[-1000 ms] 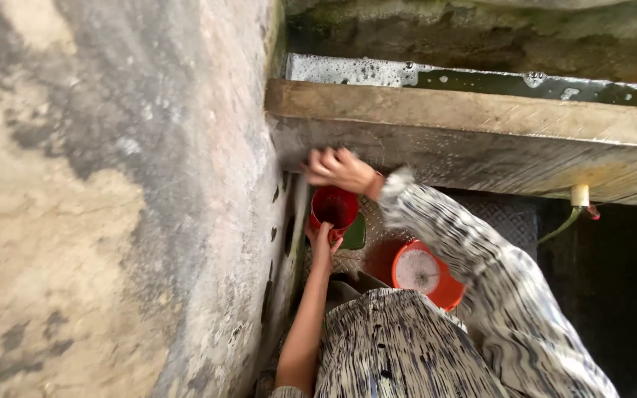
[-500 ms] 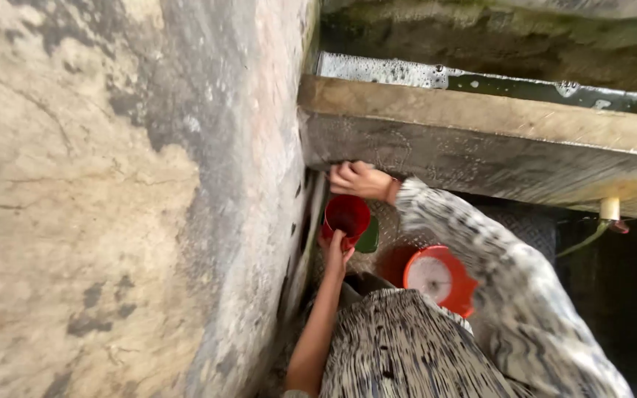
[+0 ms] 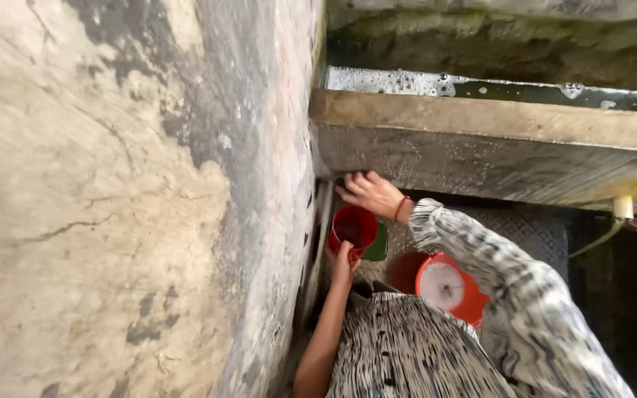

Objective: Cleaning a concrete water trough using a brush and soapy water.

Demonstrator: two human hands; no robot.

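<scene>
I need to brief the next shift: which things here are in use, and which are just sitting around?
In use:
left hand gripping the rim of the red mug
right hand open above the mug, by the concrete tank wall

Lying about:
orange bucket with foamy water
green object behind the mug
pipe stub with hose

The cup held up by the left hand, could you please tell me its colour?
The cup is red, seen best in the head view.
</scene>
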